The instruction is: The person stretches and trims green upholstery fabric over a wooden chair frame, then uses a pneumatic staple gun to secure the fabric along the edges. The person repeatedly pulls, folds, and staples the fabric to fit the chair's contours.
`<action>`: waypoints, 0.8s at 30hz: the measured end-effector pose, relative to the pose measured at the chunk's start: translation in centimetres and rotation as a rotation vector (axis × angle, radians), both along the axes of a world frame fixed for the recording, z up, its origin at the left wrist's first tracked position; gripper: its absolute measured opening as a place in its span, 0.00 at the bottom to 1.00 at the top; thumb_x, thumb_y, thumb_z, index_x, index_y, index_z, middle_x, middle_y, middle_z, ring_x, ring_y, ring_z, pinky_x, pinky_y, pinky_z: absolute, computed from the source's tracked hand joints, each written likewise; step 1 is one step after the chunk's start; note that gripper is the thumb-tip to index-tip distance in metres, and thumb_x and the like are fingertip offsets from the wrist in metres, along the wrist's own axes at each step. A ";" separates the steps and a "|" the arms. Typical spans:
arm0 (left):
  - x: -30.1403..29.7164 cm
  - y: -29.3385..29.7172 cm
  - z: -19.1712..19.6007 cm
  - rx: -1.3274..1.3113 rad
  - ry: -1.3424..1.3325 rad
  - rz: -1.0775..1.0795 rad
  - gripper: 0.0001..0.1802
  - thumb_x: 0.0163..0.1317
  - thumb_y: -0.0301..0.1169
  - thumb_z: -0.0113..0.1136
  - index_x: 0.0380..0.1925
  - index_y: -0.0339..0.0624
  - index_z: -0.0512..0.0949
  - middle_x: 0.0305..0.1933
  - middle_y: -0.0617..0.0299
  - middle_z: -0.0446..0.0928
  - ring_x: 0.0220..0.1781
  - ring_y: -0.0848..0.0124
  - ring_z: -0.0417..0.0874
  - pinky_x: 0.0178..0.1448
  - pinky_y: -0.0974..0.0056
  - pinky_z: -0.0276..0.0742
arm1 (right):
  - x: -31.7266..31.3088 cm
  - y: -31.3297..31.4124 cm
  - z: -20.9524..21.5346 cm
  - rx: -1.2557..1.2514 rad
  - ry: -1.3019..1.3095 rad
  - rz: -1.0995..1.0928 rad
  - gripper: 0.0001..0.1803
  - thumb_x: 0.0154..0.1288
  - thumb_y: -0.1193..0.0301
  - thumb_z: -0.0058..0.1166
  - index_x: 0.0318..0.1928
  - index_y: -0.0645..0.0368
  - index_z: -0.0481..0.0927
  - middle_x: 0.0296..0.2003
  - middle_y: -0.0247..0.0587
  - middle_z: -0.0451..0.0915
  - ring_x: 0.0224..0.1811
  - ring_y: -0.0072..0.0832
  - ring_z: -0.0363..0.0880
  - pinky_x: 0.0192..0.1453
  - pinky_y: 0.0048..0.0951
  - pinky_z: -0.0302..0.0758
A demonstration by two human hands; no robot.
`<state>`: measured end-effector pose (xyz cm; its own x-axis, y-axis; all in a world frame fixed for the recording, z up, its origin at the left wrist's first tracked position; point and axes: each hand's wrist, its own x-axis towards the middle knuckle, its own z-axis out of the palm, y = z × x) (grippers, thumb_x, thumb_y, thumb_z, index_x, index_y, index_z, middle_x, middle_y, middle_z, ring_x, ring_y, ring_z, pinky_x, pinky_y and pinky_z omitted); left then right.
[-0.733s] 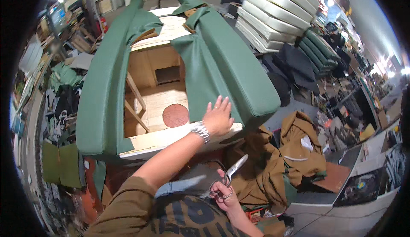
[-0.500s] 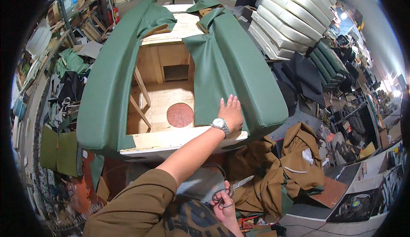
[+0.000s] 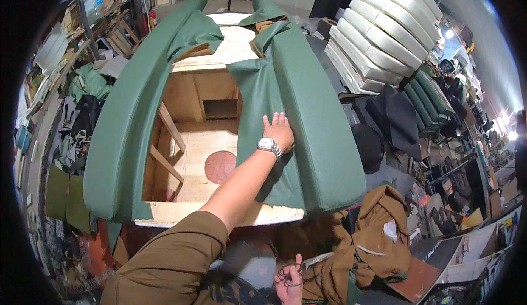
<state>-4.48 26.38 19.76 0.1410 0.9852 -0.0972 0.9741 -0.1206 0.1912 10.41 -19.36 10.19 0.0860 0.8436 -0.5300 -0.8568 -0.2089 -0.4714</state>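
Note:
A large sofa or chair frame, covered in green leather-like upholstery [image 3: 123, 135], stands in front of me with its wooden inside [image 3: 192, 140] showing. My left hand [image 3: 280, 132], a watch on its wrist, lies flat with fingers spread on a loose green flap [image 3: 250, 93] beside the right padded arm. Low in the picture, my right hand [image 3: 289, 284] is closed around the handles of a pair of scissors [image 3: 315, 259]. Their blade points up and right, over brown cloth.
A heap of brown fabric [image 3: 379, 222] lies at the lower right. Behind it stand a tall stack of white cushions [image 3: 379, 36] and some green cushions [image 3: 425, 102]. Shelves of wood scraps [image 3: 112, 44] line the left side.
My left hand has slid up and slightly left along the green flap. The right hand with the scissors has dropped lower. My view has shifted, so the frame sits lower and further left.

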 end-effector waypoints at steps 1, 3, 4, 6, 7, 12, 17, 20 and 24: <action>-0.2 1.0 0.1 -0.022 0.002 0.009 0.45 0.69 0.42 0.61 0.80 0.38 0.55 0.87 0.57 0.48 0.88 0.59 0.45 0.86 0.34 0.38 | 0.3 0.0 -0.3 -0.028 0.008 -0.019 0.33 0.74 0.68 0.60 0.75 0.35 0.64 0.31 0.28 0.80 0.32 0.22 0.76 0.35 0.35 0.73; -0.6 2.8 0.2 -0.025 0.005 0.019 0.42 0.71 0.40 0.55 0.80 0.38 0.55 0.87 0.57 0.48 0.88 0.59 0.45 0.86 0.34 0.37 | 0.9 0.2 -0.9 -0.085 0.022 -0.055 0.32 0.74 0.68 0.60 0.74 0.33 0.66 0.31 0.28 0.81 0.31 0.23 0.76 0.35 0.36 0.73; -0.9 3.6 0.1 -0.018 0.023 0.029 0.40 0.72 0.39 0.52 0.80 0.38 0.55 0.87 0.57 0.48 0.88 0.60 0.45 0.86 0.34 0.37 | 1.1 0.4 -1.1 -0.072 0.046 -0.056 0.32 0.74 0.68 0.61 0.73 0.33 0.66 0.31 0.28 0.81 0.31 0.23 0.76 0.35 0.36 0.73; -1.1 4.6 -0.2 0.017 0.003 0.048 0.37 0.73 0.37 0.44 0.80 0.40 0.55 0.88 0.58 0.47 0.88 0.61 0.45 0.86 0.34 0.37 | 1.4 0.4 -1.1 -0.048 0.087 -0.061 0.32 0.74 0.68 0.61 0.73 0.32 0.66 0.31 0.29 0.81 0.31 0.23 0.76 0.35 0.35 0.73; -1.2 4.8 -0.5 0.024 0.012 0.054 0.36 0.73 0.36 0.43 0.80 0.40 0.55 0.88 0.59 0.47 0.88 0.61 0.45 0.86 0.34 0.37 | 1.5 0.4 -0.9 -0.034 0.106 -0.090 0.33 0.74 0.71 0.60 0.75 0.38 0.65 0.32 0.30 0.82 0.31 0.22 0.76 0.34 0.35 0.73; -1.8 1.7 -1.3 0.091 -0.147 0.063 0.35 0.75 0.40 0.43 0.79 0.39 0.57 0.87 0.57 0.49 0.88 0.60 0.45 0.85 0.33 0.39 | 1.3 0.5 1.3 -0.068 -0.259 0.020 0.37 0.70 0.73 0.62 0.76 0.53 0.62 0.31 0.31 0.81 0.30 0.22 0.77 0.32 0.31 0.75; -2.3 -8.2 -1.0 -0.079 -0.256 -0.142 0.44 0.76 0.54 0.45 0.80 0.35 0.52 0.86 0.41 0.44 0.88 0.47 0.42 0.85 0.38 0.45 | 0.6 0.1 3.7 -0.031 -0.496 0.120 0.40 0.66 0.74 0.67 0.75 0.63 0.63 0.35 0.32 0.80 0.36 0.22 0.80 0.43 0.27 0.79; -4.0 -14.3 -0.3 -0.275 -0.243 -0.338 0.46 0.76 0.57 0.46 0.80 0.35 0.53 0.86 0.40 0.44 0.88 0.47 0.41 0.84 0.37 0.46 | 0.3 0.1 4.9 0.010 -0.607 0.202 0.41 0.67 0.72 0.67 0.76 0.66 0.62 0.33 0.31 0.78 0.36 0.22 0.79 0.45 0.29 0.79; -5.9 -18.9 0.7 -0.281 -0.298 -0.405 0.58 0.63 0.69 0.58 0.80 0.37 0.55 0.85 0.39 0.46 0.87 0.42 0.43 0.82 0.35 0.51 | -0.1 -0.6 6.6 0.024 -0.745 0.278 0.36 0.68 0.73 0.67 0.73 0.66 0.67 0.35 0.30 0.81 0.38 0.19 0.80 0.47 0.25 0.76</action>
